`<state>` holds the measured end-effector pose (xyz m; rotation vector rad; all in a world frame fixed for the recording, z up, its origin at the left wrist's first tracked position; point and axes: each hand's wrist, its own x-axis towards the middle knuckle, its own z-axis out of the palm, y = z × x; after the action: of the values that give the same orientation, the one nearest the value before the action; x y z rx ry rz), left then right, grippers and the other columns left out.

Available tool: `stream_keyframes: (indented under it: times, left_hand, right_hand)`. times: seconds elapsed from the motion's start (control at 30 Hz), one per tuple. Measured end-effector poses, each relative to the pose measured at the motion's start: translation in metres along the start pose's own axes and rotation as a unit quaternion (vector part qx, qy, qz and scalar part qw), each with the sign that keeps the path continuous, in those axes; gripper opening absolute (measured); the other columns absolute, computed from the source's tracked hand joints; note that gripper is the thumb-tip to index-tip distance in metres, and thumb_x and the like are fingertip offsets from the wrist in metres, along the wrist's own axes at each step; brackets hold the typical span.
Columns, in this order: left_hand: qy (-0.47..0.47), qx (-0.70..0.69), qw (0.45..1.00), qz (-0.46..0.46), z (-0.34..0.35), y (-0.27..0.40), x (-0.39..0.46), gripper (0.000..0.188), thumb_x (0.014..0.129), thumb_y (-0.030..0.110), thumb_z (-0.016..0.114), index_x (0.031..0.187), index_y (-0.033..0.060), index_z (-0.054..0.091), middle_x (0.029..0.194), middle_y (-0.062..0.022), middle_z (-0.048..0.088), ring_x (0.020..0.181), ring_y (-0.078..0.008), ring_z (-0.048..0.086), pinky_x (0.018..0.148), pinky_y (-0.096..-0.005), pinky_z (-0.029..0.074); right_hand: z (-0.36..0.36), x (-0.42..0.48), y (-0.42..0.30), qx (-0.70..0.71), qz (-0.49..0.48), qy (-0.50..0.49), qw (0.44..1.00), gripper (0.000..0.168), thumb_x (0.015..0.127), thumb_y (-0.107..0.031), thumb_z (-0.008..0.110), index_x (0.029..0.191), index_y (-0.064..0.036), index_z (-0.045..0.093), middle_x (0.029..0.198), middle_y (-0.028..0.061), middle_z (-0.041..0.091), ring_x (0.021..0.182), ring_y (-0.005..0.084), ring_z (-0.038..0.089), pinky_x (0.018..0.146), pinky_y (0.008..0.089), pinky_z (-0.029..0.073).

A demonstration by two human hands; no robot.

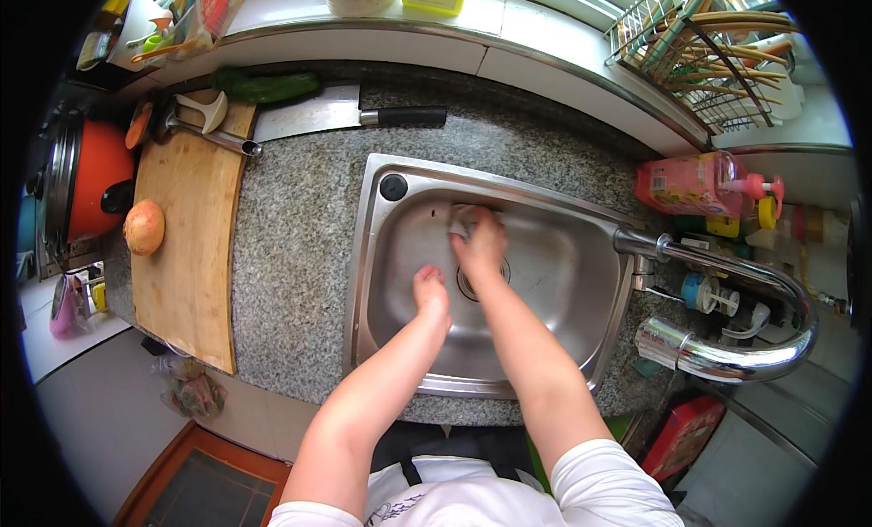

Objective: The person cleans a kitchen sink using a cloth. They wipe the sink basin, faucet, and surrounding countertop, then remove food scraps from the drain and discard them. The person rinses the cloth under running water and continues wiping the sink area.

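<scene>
A stainless steel sink lies before me in the granite worktop. Inside it, my right hand grips a crumpled greyish-white cloth near the sink's back wall, above the drain. The hand is slightly blurred and covers part of the cloth and drain. My left hand is over the left part of the basin, its fingers loosely bent and nothing visible in them. A small dark speck sits on the sink surface left of the cloth.
A chrome faucet curves along the right. Behind the sink lies a cleaver beside a green cucumber-like vegetable. A wooden cutting board at left carries a round onion-like item and a peeler. A pink pump bottle is back right.
</scene>
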<state>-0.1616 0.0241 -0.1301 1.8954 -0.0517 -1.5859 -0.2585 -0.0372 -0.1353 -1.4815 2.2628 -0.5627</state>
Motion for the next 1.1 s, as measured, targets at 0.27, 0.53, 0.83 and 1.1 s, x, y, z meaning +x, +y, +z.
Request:
stream_keyframes:
  times: [0.27, 0.53, 0.83, 1.1]
  left_hand:
    - [0.117, -0.022, 0.990, 0.081, -0.034, 0.016, -0.006, 0.034, 0.096, 0.013, 0.051, 0.129, 0.0057, 0.047, 0.131, -0.0130, 0.045, 0.120, -0.0238, 0.048, 0.103, -0.0353, 0.038]
    - [0.076, -0.053, 0.996, 0.016, -0.055, 0.018, -0.023, 0.030, 0.095, 0.010, 0.051, 0.125, 0.0071, 0.051, 0.121, -0.0084, 0.051, 0.114, -0.0201, 0.048, 0.101, -0.0347, 0.037]
    - [0.063, -0.079, 0.995, -0.001, -0.069, 0.017, -0.032, 0.032, 0.096, 0.016, 0.053, 0.127, 0.0125, 0.054, 0.109, 0.0009, 0.057, 0.095, -0.0108, 0.050, 0.087, -0.0326, 0.038]
    - [-0.007, 0.004, 1.000, 0.019, -0.065, 0.025, -0.044, 0.033, 0.094, 0.010, 0.052, 0.127, 0.0053, 0.054, 0.123, -0.0110, 0.057, 0.122, -0.0197, 0.046, 0.106, -0.0333, 0.033]
  right_hand:
    - [-0.001, -0.045, -0.040, -0.047, -0.300, -0.258, 0.917, 0.019, 0.072, -0.014, 0.072, 0.090, -0.015, 0.070, 0.112, 0.0058, 0.063, 0.110, 0.0292, 0.054, 0.094, 0.0470, 0.041]
    - [-0.056, -0.006, 0.030, 0.069, -0.161, -0.234, 0.956, 0.025, 0.071, -0.005, 0.068, 0.096, -0.008, 0.068, 0.101, 0.0132, 0.062, 0.099, 0.0352, 0.058, 0.085, 0.0423, 0.050]
    - [0.035, -0.043, -0.053, -0.004, -0.249, -0.218, 0.944, 0.019, 0.072, -0.015, 0.068, 0.091, -0.016, 0.072, 0.102, 0.0051, 0.065, 0.106, 0.0291, 0.057, 0.090, 0.0429, 0.046]
    - [-0.049, -0.070, 0.033, -0.112, -0.235, -0.428, 0.866, 0.015, 0.077, -0.014, 0.067, 0.090, -0.016, 0.073, 0.112, 0.0032, 0.065, 0.110, 0.0289, 0.055, 0.090, 0.0444, 0.046]
